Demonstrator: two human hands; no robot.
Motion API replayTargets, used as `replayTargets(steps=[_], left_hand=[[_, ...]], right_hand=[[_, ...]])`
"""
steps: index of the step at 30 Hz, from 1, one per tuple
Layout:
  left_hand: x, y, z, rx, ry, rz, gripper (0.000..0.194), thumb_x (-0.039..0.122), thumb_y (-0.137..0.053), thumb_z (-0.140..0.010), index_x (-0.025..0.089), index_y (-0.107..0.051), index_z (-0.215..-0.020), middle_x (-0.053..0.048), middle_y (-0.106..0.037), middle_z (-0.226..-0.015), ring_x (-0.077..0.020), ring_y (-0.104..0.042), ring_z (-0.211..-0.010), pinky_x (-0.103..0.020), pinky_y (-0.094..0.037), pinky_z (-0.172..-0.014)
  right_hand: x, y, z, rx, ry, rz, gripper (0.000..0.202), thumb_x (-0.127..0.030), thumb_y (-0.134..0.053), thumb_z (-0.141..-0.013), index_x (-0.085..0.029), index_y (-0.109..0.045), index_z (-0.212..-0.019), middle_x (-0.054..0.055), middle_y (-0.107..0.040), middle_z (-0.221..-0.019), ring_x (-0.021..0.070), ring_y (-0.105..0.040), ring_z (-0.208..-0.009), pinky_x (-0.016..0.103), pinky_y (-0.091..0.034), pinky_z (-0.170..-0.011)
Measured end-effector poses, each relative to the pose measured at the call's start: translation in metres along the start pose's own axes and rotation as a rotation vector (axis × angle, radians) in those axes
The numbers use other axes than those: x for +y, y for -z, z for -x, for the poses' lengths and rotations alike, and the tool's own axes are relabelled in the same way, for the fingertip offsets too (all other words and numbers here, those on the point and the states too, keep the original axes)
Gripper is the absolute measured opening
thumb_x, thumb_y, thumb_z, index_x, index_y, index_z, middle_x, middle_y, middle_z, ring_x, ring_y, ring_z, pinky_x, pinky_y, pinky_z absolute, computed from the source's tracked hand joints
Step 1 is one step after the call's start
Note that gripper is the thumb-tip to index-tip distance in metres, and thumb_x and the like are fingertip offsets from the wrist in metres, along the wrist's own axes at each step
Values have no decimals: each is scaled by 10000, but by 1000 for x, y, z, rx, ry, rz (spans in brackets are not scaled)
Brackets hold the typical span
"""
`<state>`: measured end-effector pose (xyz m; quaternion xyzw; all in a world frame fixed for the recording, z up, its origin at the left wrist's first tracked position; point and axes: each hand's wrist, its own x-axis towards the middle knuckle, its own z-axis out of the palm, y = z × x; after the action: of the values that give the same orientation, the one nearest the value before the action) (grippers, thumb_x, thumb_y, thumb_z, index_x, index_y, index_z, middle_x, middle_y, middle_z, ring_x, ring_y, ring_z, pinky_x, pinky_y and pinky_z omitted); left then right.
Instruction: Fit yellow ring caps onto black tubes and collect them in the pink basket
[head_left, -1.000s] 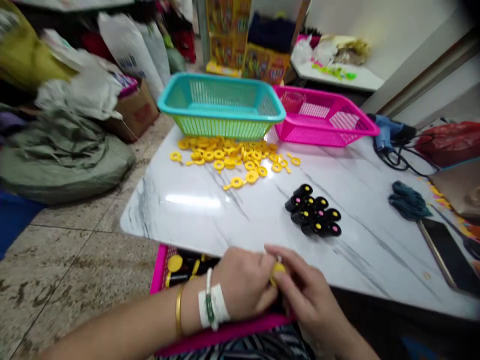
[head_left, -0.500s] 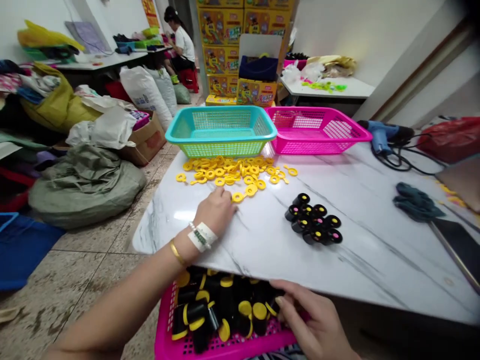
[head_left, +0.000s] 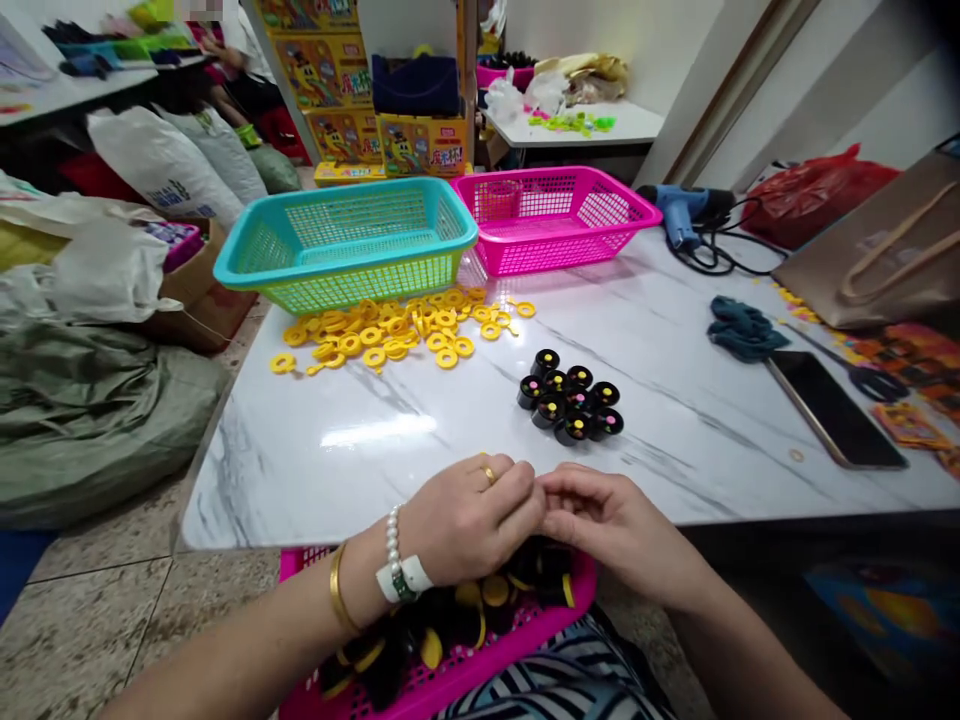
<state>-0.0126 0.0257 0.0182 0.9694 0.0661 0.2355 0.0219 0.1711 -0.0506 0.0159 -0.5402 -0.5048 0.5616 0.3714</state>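
My left hand [head_left: 474, 518] and my right hand [head_left: 611, 520] meet at the table's front edge, fingertips bent together. Whatever they pinch is hidden behind the fingers. Beneath them a pink basket [head_left: 480, 682] rests on my lap, full of small black cylinders with yellow caps [head_left: 431, 648]. Beyond my hands, a loose pile of yellow plastic rings with small tabs [head_left: 397, 325] lies on the white marbled table [head_left: 277, 470]. To the right of the pile, several black cylinders [head_left: 574, 428] stand in a tight cluster, with pink or yellow dots on top.
A turquoise basket [head_left: 352, 268] and a pink basket [head_left: 555, 232] line the table's back. To the right are a blue heat gun [head_left: 682, 215], a dark cloth [head_left: 744, 328], a phone [head_left: 836, 410], scissors [head_left: 877, 383] and a tan bag [head_left: 877, 250]. Sacks [head_left: 157, 170] stand on the left floor.
My left hand has drawn back from the yellow rings to my right hand. My right hand has risen from the lap basket to the table edge. The view has turned right.
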Motion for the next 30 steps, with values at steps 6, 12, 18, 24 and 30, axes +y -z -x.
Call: replayTargets(steps=[6,12,18,24,30], left_hand=[[-45,-9,-15,166,367,358,354,61,-496,-798,103,-519,-1149,-105,-620,-1032,-183,-578,-950,-324,-512,-835],[-90,-36,-42,12,555,452,485,238,-754,-707,192,-617,-1170,-59,-661,-1046,-218,-584,-972,-392,-454,-927],[-86,-20,-31,71,699,445,261,204,-760,-712,174,-666,-955,-25,-680,-921,-186,-605,-865,-328,-453,-837],[-23,3,1,56,599,397,326,227,-722,-765,162,-630,-1071,-38,-695,-964,-215,-590,-979,-376,-400,-911],[6,-25,8,45,549,351,205,308,-657,-836,191,-677,-1004,-28,-704,-910,-228,-578,-992,-426,-321,-936]], right_hand=[[12,-5,5,140,-29,-73,176,-298,-712,-809,-170,-592,-795,-38,-480,-691,90,-440,-599,207,-369,-528],[15,-5,6,146,-118,-119,258,-383,-652,-868,-171,-615,-1010,-57,-486,-576,72,-443,-465,172,-347,-423],[14,-7,8,226,-47,-120,237,-392,-680,-848,-164,-686,-911,28,-621,-741,82,-533,-472,185,-405,-397],[10,-4,6,332,-142,-289,198,-336,-771,-776,-195,-724,-907,-23,-592,-517,41,-409,-345,147,-274,-335],[6,-2,-1,346,-50,-367,124,-249,-843,-652,-175,-776,-726,-10,-588,-787,-1,-420,-449,140,-336,-386]])
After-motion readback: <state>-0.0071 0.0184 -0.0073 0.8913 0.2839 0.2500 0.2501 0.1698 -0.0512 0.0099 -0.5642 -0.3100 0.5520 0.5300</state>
